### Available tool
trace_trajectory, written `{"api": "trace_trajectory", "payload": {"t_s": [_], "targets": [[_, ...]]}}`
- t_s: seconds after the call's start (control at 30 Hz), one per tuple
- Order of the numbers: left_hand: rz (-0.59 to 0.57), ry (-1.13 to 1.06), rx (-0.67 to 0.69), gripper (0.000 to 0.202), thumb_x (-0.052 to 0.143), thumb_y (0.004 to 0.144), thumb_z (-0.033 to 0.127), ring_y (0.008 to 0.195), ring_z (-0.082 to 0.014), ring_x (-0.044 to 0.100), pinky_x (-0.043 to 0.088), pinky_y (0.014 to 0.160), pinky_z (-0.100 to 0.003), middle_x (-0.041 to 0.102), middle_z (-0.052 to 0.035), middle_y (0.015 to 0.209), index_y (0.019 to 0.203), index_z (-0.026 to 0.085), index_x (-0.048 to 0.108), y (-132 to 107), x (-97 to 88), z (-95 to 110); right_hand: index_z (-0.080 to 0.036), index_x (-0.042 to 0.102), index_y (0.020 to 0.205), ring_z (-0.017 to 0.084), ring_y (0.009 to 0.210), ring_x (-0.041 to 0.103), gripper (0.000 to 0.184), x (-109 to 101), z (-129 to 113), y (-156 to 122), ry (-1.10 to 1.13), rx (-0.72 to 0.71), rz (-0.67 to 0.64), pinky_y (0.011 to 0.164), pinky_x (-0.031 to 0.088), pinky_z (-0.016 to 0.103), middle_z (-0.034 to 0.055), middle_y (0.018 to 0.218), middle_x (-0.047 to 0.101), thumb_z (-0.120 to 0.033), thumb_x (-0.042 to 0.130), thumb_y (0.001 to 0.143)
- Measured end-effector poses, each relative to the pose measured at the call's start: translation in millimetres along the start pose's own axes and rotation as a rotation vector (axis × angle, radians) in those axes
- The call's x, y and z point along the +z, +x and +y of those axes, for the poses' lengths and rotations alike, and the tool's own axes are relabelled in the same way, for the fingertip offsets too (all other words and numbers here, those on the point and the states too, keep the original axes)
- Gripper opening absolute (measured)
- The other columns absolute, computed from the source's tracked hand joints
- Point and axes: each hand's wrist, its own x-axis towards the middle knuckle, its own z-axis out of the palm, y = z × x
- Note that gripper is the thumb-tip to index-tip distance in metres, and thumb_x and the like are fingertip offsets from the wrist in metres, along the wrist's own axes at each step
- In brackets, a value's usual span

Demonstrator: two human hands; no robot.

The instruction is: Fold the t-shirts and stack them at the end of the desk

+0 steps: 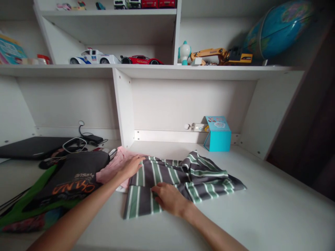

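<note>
A grey shirt with green and white stripes (183,176) lies partly folded on the white desk (261,209). My left hand (131,166) rests flat on the shirt's upper left corner, fingers stretched out, beside a pink garment (111,169). My right hand (170,199) presses on the shirt's lower folded part, its fingers curled onto the cloth at the fold's edge. Whether it pinches the cloth is unclear.
A dark bag with orange lettering (73,177) and green cloth lie at the left, with a laptop (31,146) and cables behind. A turquoise box (217,134) stands at the back wall. Toy cars, an excavator (220,55) and a globe (280,28) sit on shelves above.
</note>
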Motion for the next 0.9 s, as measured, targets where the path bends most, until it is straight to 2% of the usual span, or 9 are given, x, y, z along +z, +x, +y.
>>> {"api": "trace_trajectory", "payload": {"t_s": [0.1,0.23,0.43,0.5,0.57,0.63,0.73,0.8,0.9], "targets": [[0.043,0.081,-0.124,0.046,0.049,0.080,0.021,0.113,-0.0242,0.045,0.035,0.094,-0.034,0.048,-0.0123,0.122,0.126,0.017,0.043,-0.4,0.1,-12.2,-0.016,0.061,0.095,0.020,0.090,0.059,0.024,-0.8,2.4,0.5,-0.028,0.033,0.004,0.076,0.044,0.028,0.0095,0.093,0.063,-0.010,0.043,0.080],[-0.037,0.094,-0.216,0.029,0.051,0.078,0.020,0.103,-0.0272,0.053,0.038,0.089,-0.036,0.060,-0.0134,0.105,0.105,0.013,0.058,6.7,-3.4,-19.5,-0.018,0.060,0.092,0.018,0.085,0.061,0.023,-2.9,4.1,-1.0,-0.039,0.064,0.003,0.071,0.044,0.025,0.0069,0.092,0.064,-0.010,0.042,0.080],[-0.073,-0.180,-0.216,0.027,0.055,0.069,0.026,0.090,-0.0219,0.060,0.043,0.080,-0.027,0.067,-0.0047,0.093,0.092,0.017,0.063,13.7,-24.4,-38.0,-0.020,0.061,0.088,0.017,0.083,0.061,0.019,-8.1,7.9,-3.8,-0.057,0.067,0.007,0.068,0.044,0.024,0.0048,0.093,0.063,-0.015,0.045,0.080],[0.006,-0.273,-0.190,0.030,0.056,0.066,0.033,0.091,-0.0219,0.059,0.042,0.082,-0.027,0.067,-0.0044,0.094,0.090,0.016,0.064,13.1,-43.2,-36.8,-0.020,0.059,0.099,0.019,0.083,0.061,0.023,-9.6,7.9,-3.1,-0.062,0.055,0.014,0.067,0.046,0.025,0.0055,0.096,0.061,-0.028,0.054,0.078],[0.098,-0.284,-0.156,0.033,0.054,0.066,0.039,0.087,-0.0216,0.059,0.042,0.080,-0.026,0.068,-0.0033,0.091,0.088,0.016,0.064,11.3,-72.3,-28.1,-0.020,0.052,0.112,0.021,0.082,0.061,0.044,-9.2,6.2,2.0,-0.069,0.040,0.011,0.065,0.047,0.028,0.0070,0.098,0.061,-0.038,0.061,0.073],[0.170,-0.197,-0.143,0.036,0.051,0.069,0.043,0.077,-0.0202,0.059,0.043,0.074,-0.026,0.068,-0.0015,0.085,0.090,0.017,0.064,8.3,-109.2,-16.4,-0.017,0.049,0.116,0.023,0.081,0.062,0.045,-7.1,2.0,12.3,-0.085,0.027,-0.001,0.065,0.047,0.030,0.0090,0.097,0.062,-0.034,0.058,0.075],[0.252,0.079,-0.163,0.033,0.046,0.075,0.038,0.073,-0.0177,0.058,0.041,0.072,-0.024,0.066,-0.0011,0.087,0.095,0.017,0.062,0.6,-162.3,-12.8,-0.015,0.057,0.103,0.022,0.081,0.062,0.026,-5.6,-8.2,31.1,-0.116,-0.014,-0.041,0.064,0.046,0.029,0.0097,0.092,0.065,-0.017,0.049,0.078],[0.263,0.290,-0.219,0.030,0.045,0.076,0.030,0.080,-0.0175,0.056,0.038,0.074,-0.024,0.065,-0.0019,0.092,0.098,0.017,0.061,-8.7,-183.4,-29.0,-0.017,0.061,0.093,0.020,0.079,0.062,0.023,-10.0,-14.5,38.8,-0.124,-0.065,-0.072,0.062,0.044,0.026,0.0069,0.088,0.066,-0.011,0.048,0.075],[0.138,0.488,-0.394,0.025,0.046,0.074,0.023,0.078,-0.0182,0.055,0.037,0.069,-0.023,0.064,-0.0015,0.083,0.092,0.017,0.062,-31.5,-185.5,-74.7,-0.020,0.061,0.090,0.017,0.071,0.061,0.020,-28.3,-15.3,36.2,-0.109,-0.121,-0.052,0.057,0.040,0.023,0.0023,0.079,0.066,-0.016,0.053,0.072]]}}
